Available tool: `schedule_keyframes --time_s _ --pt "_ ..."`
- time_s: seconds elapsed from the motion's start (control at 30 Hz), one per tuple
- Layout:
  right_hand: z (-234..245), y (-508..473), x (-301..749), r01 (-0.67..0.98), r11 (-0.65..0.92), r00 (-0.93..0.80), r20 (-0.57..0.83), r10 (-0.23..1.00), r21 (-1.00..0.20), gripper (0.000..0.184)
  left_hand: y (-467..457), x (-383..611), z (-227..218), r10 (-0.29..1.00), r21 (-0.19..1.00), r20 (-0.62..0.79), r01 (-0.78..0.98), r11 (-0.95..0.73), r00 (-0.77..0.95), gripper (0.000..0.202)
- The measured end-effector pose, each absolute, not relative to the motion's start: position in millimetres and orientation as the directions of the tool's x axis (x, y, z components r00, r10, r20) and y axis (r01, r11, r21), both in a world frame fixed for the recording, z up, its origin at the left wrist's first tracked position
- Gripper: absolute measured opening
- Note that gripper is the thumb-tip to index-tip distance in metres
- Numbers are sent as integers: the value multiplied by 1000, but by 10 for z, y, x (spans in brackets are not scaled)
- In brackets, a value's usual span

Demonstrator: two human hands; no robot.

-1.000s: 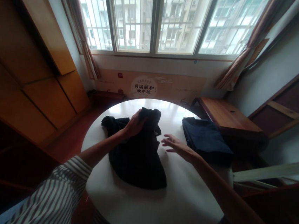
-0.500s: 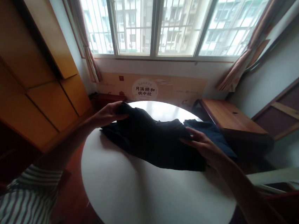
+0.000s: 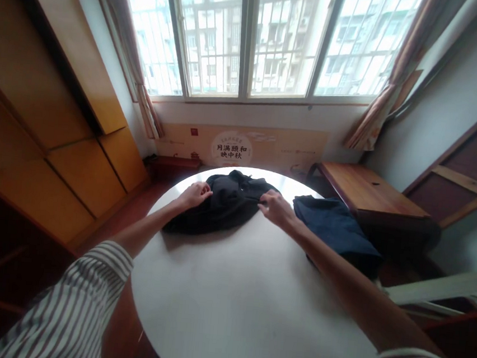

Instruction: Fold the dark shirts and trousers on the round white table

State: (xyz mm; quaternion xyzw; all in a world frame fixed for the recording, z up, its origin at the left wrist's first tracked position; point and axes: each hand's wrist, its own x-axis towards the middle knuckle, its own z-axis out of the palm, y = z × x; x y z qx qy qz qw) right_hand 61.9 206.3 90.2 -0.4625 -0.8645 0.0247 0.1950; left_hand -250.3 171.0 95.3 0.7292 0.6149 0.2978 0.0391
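A black garment (image 3: 223, 203) lies bunched on the far part of the round white table (image 3: 243, 303). My left hand (image 3: 195, 193) grips its left edge with curled fingers. At the garment's right edge, my right hand (image 3: 273, 206) pinches the cloth. Both arms reach far across the table, and the striped sleeves show near the bottom corners. A folded dark blue garment (image 3: 335, 230) rests on the table's right side, just right of my right hand.
A wooden side table (image 3: 364, 188) stands beyond the table at the right. Wooden cabinets (image 3: 56, 144) line the left wall. A big window with curtains fills the far wall, above a printed board (image 3: 242, 143). A wooden panel (image 3: 467, 167) leans at the right.
The black garment was lifted and spread between both hands, then set down farther back on the table. Both hands now hold its edges close together.
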Motion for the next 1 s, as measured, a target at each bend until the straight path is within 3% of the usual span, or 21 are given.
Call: schedule_keyframes --time_s 0.07,0.17,0.23,0.3,0.4,0.5,0.53,0.6,0.67,0.77,0.87,0.93,1.0 --pt "666 1783 604 715 653 -602 255 757 -250 16 1436 -2488 738 952 345 261 906 -244 157 38" --pt "452 1445 604 647 710 -692 177 700 -279 25 1076 -2486 558 958 122 62 950 -287 281 41" --pt "400 1305 581 614 725 -722 149 676 -312 25 890 -2426 548 952 -3 -18 953 -304 304 34" --pt "399 1218 528 586 730 -737 143 660 -351 37 725 -2269 620 950 -41 -41 950 -310 309 26" --pt "451 1137 437 526 761 -778 146 611 -380 59 502 -1893 816 918 153 7 907 -394 397 28" --pt "513 1078 434 496 789 -809 139 572 -363 43 411 -1587 956 809 523 -29 698 -488 587 27" --pt "526 1060 466 507 783 -804 129 580 -361 35 440 -1550 960 782 589 -34 645 -488 622 27" --pt "535 1023 573 536 759 -788 103 607 -370 28 598 -1596 894 824 573 9 673 -468 566 27" --pt "527 978 716 539 734 -776 96 624 -413 27 848 -1770 760 930 423 117 830 -363 347 24" --pt "507 870 905 494 609 -746 58 664 -621 25 1207 -2077 544 984 308 168 945 -110 59 41" --pt "468 702 952 349 252 -723 -88 685 -903 31 1354 -2201 404 982 393 44 901 -186 184 55" --pt "413 580 888 282 72 -721 -162 673 -957 43 1344 -2152 353 936 463 8 828 -316 353 53" --pt "345 482 786 273 51 -707 -164 688 -961 49 1312 -2061 326 907 480 31 789 -383 421 48"
